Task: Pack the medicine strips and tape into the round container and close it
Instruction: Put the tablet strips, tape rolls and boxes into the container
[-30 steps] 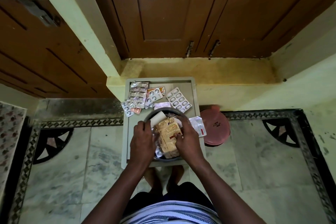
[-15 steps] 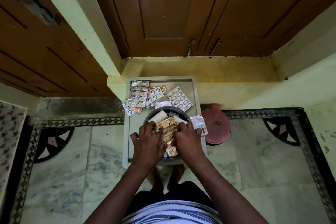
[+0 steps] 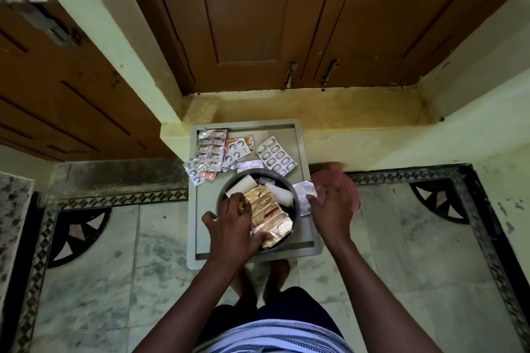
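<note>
A dark round container (image 3: 229, 182) stands on a grey stool top (image 3: 301, 226). Inside it lie a stack of golden-brown medicine strips (image 3: 268, 210) and white rolled items (image 3: 282, 195). My left hand (image 3: 232, 223) rests over the container's left side, fingers pressing on the golden strips. My right hand (image 3: 329, 203) hovers to the right of the container, fingers apart, beside a white strip (image 3: 304, 193) on the rim. More blister strips (image 3: 210, 149) and a silver strip (image 3: 276, 155) lie at the back of the stool. The pink lid (image 3: 348, 183) lies on the floor to the right, partly hidden by my right hand.
The stool stands against a yellow step (image 3: 315, 112) below brown wooden doors (image 3: 258, 17). Marble floor with a black patterned border (image 3: 487, 238) surrounds it. My feet (image 3: 275, 275) show under the stool's near edge.
My right hand has lifted off the golden strips and moved right, out of the container. The strips now lie lower inside it. My left hand stays on them.
</note>
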A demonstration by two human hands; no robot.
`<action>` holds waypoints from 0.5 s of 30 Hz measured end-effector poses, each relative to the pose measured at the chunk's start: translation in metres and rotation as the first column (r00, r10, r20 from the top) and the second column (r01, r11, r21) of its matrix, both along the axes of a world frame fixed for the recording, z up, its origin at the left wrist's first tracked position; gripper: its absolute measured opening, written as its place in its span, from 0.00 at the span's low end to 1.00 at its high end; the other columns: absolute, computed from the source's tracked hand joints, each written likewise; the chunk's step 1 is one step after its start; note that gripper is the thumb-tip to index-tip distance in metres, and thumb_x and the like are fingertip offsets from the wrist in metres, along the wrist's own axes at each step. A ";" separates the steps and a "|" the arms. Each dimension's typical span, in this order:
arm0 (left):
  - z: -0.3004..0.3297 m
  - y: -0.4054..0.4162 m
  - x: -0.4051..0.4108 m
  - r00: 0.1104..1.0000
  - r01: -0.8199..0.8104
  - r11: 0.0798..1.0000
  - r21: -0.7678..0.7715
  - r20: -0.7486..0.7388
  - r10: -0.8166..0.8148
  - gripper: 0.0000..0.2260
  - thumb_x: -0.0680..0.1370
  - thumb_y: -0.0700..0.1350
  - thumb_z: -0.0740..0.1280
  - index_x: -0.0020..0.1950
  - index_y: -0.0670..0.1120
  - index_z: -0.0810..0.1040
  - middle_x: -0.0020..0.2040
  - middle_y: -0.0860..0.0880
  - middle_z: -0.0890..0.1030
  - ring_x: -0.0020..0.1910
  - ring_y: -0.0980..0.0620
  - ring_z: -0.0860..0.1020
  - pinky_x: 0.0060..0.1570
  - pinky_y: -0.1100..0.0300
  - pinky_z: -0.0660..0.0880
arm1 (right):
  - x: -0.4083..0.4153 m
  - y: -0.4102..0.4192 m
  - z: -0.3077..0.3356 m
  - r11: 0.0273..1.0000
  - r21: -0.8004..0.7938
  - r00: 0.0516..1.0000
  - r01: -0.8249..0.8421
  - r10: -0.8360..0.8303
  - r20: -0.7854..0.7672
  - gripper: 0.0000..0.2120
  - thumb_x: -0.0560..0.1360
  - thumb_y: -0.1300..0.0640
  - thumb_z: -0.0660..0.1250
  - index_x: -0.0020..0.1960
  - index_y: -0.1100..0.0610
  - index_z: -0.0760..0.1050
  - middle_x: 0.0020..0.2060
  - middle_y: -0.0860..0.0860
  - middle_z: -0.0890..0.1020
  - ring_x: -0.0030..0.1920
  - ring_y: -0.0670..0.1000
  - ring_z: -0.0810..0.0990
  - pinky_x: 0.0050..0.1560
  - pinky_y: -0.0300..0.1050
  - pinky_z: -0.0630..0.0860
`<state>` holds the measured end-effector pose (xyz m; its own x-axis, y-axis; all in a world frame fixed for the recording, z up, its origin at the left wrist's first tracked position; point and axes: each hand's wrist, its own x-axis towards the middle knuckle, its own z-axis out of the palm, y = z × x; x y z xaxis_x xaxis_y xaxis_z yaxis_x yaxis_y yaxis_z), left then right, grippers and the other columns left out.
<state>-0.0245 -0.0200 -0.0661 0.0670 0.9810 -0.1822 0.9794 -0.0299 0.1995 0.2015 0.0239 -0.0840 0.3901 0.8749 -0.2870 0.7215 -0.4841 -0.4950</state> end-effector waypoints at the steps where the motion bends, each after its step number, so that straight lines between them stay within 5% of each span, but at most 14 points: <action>1: 0.001 -0.001 0.002 1.000 -0.004 1.000 0.002 -0.004 0.004 0.34 0.63 0.71 0.70 0.60 0.50 0.82 0.65 0.50 0.72 0.65 0.46 0.73 0.52 0.47 0.64 | 0.004 0.001 -0.007 0.994 -0.110 1.000 -0.010 0.010 -0.002 0.21 0.70 0.43 0.74 0.57 0.55 0.79 0.53 0.59 0.80 0.55 0.64 0.79 0.52 0.58 0.79; 3: 0.002 -0.002 0.005 1.000 -0.008 1.000 -0.004 -0.018 0.008 0.34 0.63 0.69 0.73 0.61 0.49 0.81 0.66 0.49 0.72 0.65 0.46 0.73 0.52 0.47 0.64 | 0.008 0.004 -0.019 0.984 -0.175 0.999 -0.033 0.026 -0.042 0.20 0.64 0.38 0.74 0.46 0.52 0.78 0.46 0.57 0.82 0.49 0.63 0.81 0.45 0.56 0.80; 6: 0.002 -0.006 0.006 0.999 -0.010 1.000 0.018 -0.032 0.011 0.34 0.64 0.67 0.75 0.63 0.48 0.80 0.66 0.48 0.73 0.65 0.46 0.73 0.52 0.46 0.65 | 0.006 0.006 -0.014 0.994 -0.109 0.997 -0.006 -0.003 -0.083 0.17 0.64 0.49 0.79 0.37 0.55 0.72 0.38 0.57 0.80 0.41 0.62 0.81 0.37 0.53 0.75; 9: 0.002 -0.007 0.005 0.999 -0.010 1.000 0.028 -0.042 0.011 0.35 0.65 0.68 0.74 0.65 0.48 0.80 0.67 0.47 0.72 0.66 0.46 0.72 0.54 0.46 0.65 | 0.008 0.004 -0.001 0.999 -0.012 0.990 0.038 -0.039 -0.139 0.15 0.68 0.57 0.78 0.36 0.61 0.72 0.34 0.58 0.79 0.38 0.62 0.79 0.35 0.51 0.68; 11: 0.003 -0.008 0.006 0.999 -0.015 1.000 0.023 -0.046 0.016 0.35 0.66 0.68 0.74 0.65 0.48 0.80 0.68 0.48 0.72 0.67 0.46 0.72 0.56 0.45 0.65 | 0.009 0.002 0.015 0.996 0.064 0.980 0.062 -0.049 -0.192 0.12 0.71 0.59 0.75 0.38 0.63 0.73 0.32 0.57 0.78 0.37 0.59 0.78 0.36 0.53 0.72; 13: 0.003 -0.008 0.006 0.999 -0.023 1.000 0.014 -0.041 0.024 0.36 0.66 0.67 0.75 0.66 0.47 0.79 0.68 0.47 0.73 0.67 0.46 0.73 0.57 0.44 0.65 | 0.006 -0.001 0.036 0.976 0.180 0.964 0.119 -0.069 -0.258 0.12 0.73 0.62 0.74 0.37 0.60 0.70 0.30 0.49 0.74 0.34 0.44 0.75 0.37 0.45 0.75; 15: 0.004 -0.009 0.007 0.999 -0.029 1.000 0.009 -0.028 0.029 0.36 0.65 0.67 0.76 0.67 0.48 0.78 0.69 0.45 0.74 0.68 0.44 0.74 0.57 0.44 0.66 | -0.003 -0.007 0.057 0.953 0.276 0.959 0.128 -0.048 -0.279 0.11 0.74 0.65 0.73 0.40 0.58 0.71 0.32 0.45 0.74 0.35 0.39 0.75 0.37 0.34 0.71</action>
